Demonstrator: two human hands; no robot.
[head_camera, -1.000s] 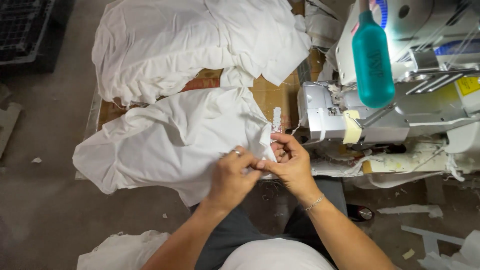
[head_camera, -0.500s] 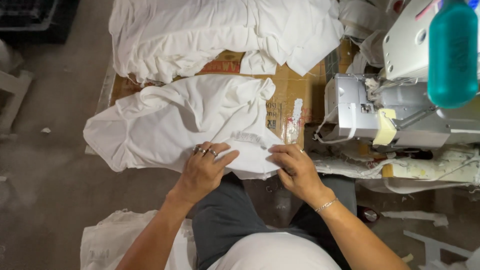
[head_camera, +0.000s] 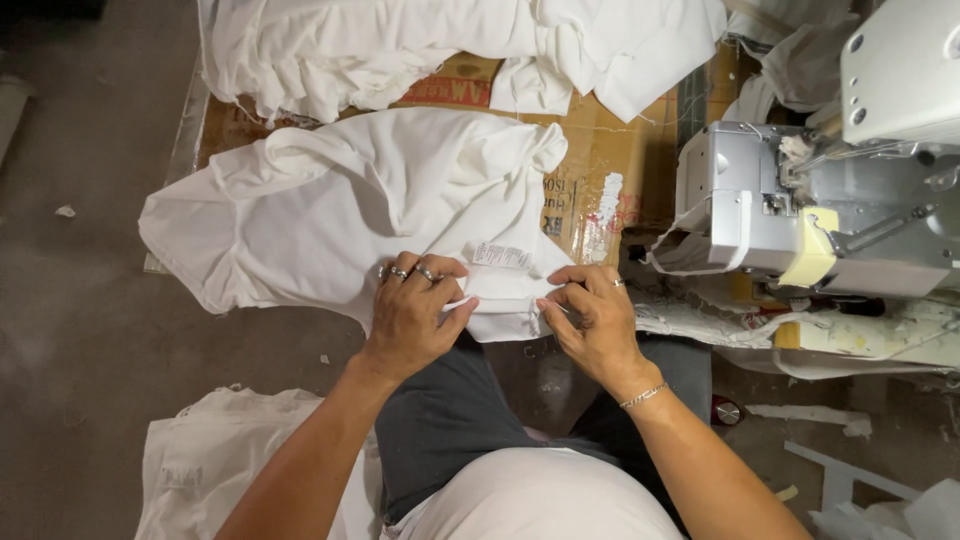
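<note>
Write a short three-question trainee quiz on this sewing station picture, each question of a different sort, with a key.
1. True or false: the left hand and the right hand both grip the edge of the white garment.
2. Multiple choice: the small printed label lies A) between the two hands, on the garment; B) on the floor; C) on the sewing machine.
3. Fill in: the garment and the pile of white fabric rest on flattened ____.

Key
1. True.
2. A.
3. Cardboard.
</note>
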